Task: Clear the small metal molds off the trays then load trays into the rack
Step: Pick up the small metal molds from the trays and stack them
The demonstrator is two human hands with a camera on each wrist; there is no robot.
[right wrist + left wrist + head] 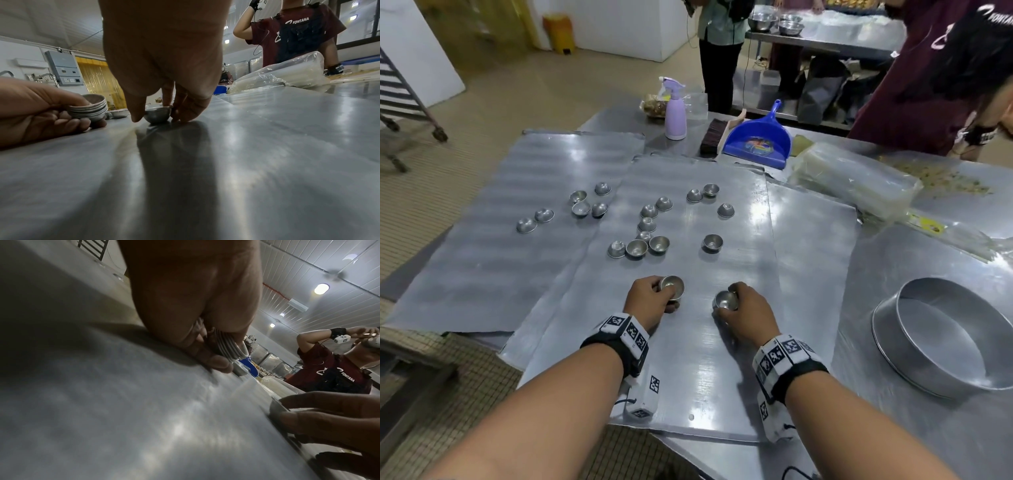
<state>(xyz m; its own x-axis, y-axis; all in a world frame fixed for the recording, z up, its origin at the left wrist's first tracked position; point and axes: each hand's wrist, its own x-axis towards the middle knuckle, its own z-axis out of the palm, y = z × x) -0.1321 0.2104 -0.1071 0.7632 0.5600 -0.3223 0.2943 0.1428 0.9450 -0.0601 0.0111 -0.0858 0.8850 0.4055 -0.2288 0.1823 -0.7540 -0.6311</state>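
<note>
While both hands rest on the near tray (722, 394), left hand (649, 301) fingers curled round a stack of molds (89, 108), right hand (748, 313) fingers pinching one mold (158, 115) at 6 o'clock, loose molds (647, 224) scattered toward 12 o'clock across two trays on the counter (928, 428).

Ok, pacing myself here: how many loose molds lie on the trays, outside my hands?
17 molds: six at the left, seven in the middle, four at the right. Nested ones may hide more.

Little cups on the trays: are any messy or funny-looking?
Yes. The loose molds lie scattered, some upside down, some upright. Crumbs are spilled on the far table by the plastic bags.
</note>
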